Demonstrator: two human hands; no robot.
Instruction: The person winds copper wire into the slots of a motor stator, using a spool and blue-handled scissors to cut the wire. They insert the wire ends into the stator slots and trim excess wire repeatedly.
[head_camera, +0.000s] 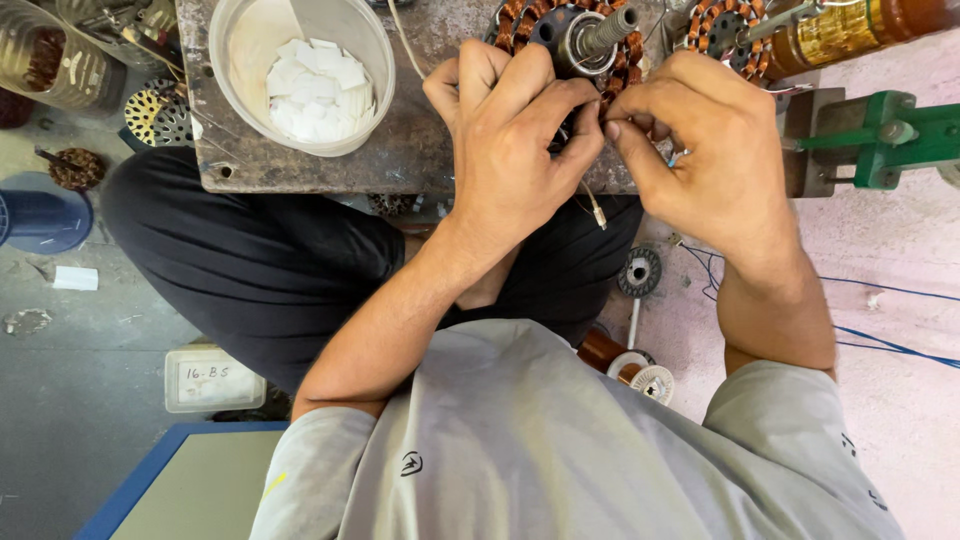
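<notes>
A motor stator (570, 35) with copper windings and a steel shaft lies on the worn board (420, 150) in front of me. My left hand (515, 140) and my right hand (705, 140) meet just below it, fingertips pinched together on a thin wire lead (594, 208) coming off the winding. The lead's sleeved end hangs down under my left hand. My hands hide the exact point of the grip.
A white bowl (300, 70) of small white paper pieces stands on the board's left. A second wound stator (728, 30) and a copper coil on a green winding stand (880, 135) sit right. Blue wire, spools, a small white box (213, 378) lie on the floor.
</notes>
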